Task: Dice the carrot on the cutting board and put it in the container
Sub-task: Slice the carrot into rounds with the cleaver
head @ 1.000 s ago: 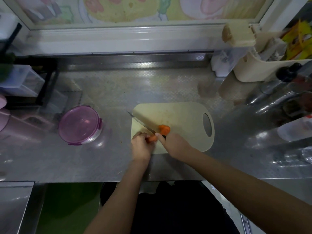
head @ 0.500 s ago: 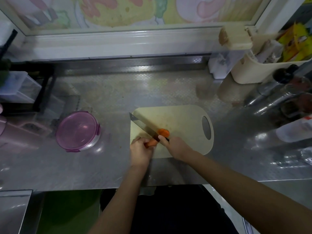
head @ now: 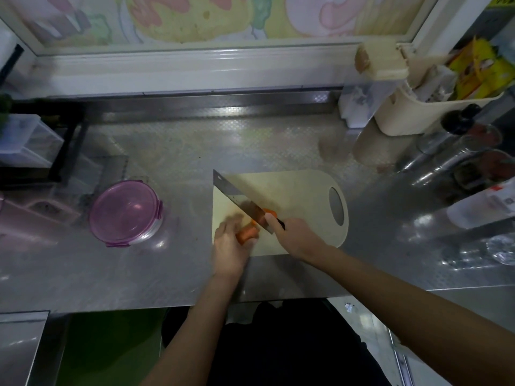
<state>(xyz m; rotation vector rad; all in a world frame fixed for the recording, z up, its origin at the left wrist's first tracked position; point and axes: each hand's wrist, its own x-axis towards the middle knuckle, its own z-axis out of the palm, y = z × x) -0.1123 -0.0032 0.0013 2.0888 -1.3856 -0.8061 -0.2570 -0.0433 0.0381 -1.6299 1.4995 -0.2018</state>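
We are seeing the right hand [head: 295, 235] gripping the knife [head: 237, 195], its blade showing broader than before. The left hand [head: 231, 247] is gripping the carrot [head: 246, 228] on the cutting board [head: 301, 190] (container [head: 125, 210] sitting lidded, well left).

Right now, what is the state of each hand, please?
Left hand: holds the carrot.
Right hand: grips the knife.

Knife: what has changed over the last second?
The knife blade has tilted, showing its broad face, its tip now past the far-left corner of the cutting board. Right hand keeps its grip on the handle, left hand still holds the carrot; lidded container unmoved.
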